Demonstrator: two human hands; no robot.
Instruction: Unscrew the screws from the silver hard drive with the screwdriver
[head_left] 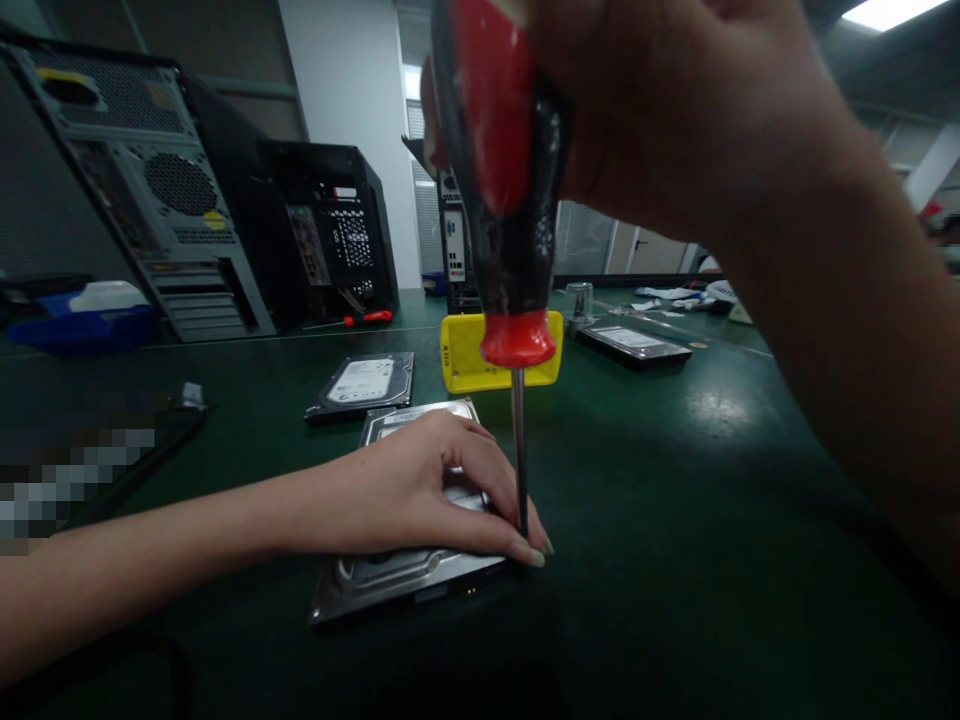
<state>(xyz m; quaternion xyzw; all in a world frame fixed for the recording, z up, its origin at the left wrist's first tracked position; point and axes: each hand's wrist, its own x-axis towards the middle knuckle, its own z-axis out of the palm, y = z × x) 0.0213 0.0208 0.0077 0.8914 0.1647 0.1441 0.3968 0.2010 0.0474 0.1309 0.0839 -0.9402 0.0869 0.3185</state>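
Observation:
A silver hard drive [390, 580] lies flat on the dark green table [675, 520] in front of me. My left hand [420, 490] rests on top of it, fingers curved, with the fingertips pinched around the screwdriver's shaft near the drive's right corner. My right hand [675, 110] is closed around the red and black handle of the screwdriver [514, 200], close to the camera. The screwdriver stands upright, its tip down at the drive's right edge by my left fingertips.
A second hard drive [364, 385] lies behind the first, a third [634, 345] at the back right. A yellow box [465, 355] stands behind the screwdriver. Open computer cases [150, 190] [334, 235] line the back left, with a small red screwdriver [364, 318] and a blue tray [82, 320].

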